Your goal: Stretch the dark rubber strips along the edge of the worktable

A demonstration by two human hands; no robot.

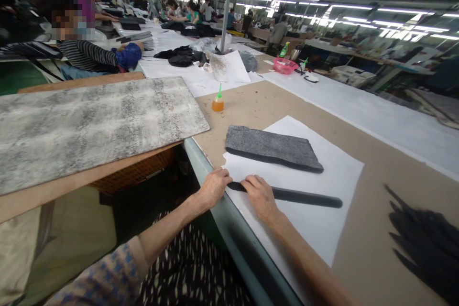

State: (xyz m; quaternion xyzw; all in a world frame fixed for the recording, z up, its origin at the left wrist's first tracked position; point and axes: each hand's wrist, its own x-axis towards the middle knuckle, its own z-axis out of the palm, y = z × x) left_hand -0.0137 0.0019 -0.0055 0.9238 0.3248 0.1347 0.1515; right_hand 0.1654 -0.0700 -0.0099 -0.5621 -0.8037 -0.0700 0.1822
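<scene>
A long, narrow black strip (306,196), seemingly of cloth, lies across a white paper sheet (344,172) near the table edge. My left hand (216,185) pinches its left end with the fingertips. A little to the right, my right hand (261,196) has its curled fingers closed on the same strip. Beyond both hands rests a stack of dark grey fabric pieces (272,147), its long side roughly parallel to the strip. The undersides of my fingers are hidden.
A small bottle of orange liquid with a green nozzle (217,102) stands behind the stack. Left is a mottled grey board (100,124); right, a heap of black pieces (426,244). A pink basket (284,66) sits farther back. A co-worker (89,55) sits at the left.
</scene>
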